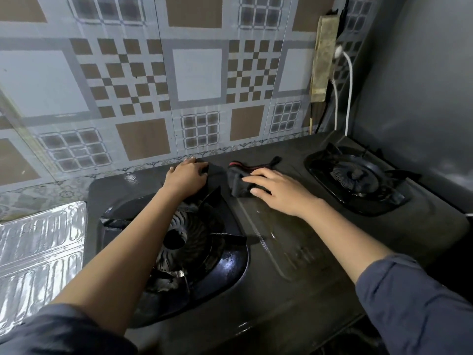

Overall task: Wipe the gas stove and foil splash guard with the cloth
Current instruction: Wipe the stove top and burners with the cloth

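Note:
A black two-burner gas stove (281, 290) fills the middle of the view. On its top, between the burners, lies a dark cloth (239, 184) with a red stripe. My right hand (277, 189) presses on the cloth with straight fingers, the thumb along its near edge. My left hand (186, 175) rests on the stove top behind the left burner (184, 242), fingers bent toward a dark pan-support prong; a grip cannot be made out. A silver embossed foil splash guard (38, 257) stands at the stove's left side.
The right burner (355, 175) sits at the back right. Wet streaks (263, 237) cross the stove's middle. A power strip (323, 60) with white cables (349, 93) hangs on the patterned tile wall (197, 75). A grey wall (422, 85) closes the right side.

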